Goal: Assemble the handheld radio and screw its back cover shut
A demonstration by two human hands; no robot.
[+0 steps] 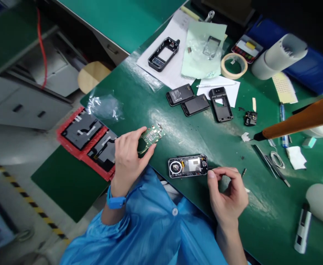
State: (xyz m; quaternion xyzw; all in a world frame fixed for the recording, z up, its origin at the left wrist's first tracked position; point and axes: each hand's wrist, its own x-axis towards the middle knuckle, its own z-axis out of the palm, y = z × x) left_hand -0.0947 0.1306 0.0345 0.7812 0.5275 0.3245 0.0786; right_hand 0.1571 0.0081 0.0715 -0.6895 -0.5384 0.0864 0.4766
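My left hand [131, 156] grips a green circuit board [153, 134] by its edges between thumb and fingers, raised over the bench's near edge. To its right, an open handheld device housing [191, 165] lies flat, its inside facing up with a round white-ringed part at the left end. Close against the housing's right end is my right hand [227, 187], thumb and forefinger pinched together. Whatever sits between those fingertips, if anything, is too small to make out.
Farther back lie two black battery packs [180, 95], a black back shell [221, 105] and a front frame [163, 54] on paper. Tweezers [272, 165] rest at right, below an orange-brown tool [302, 116]. Red trays [80, 129] with dark parts stand left. A tape roll [244, 66] sits behind.
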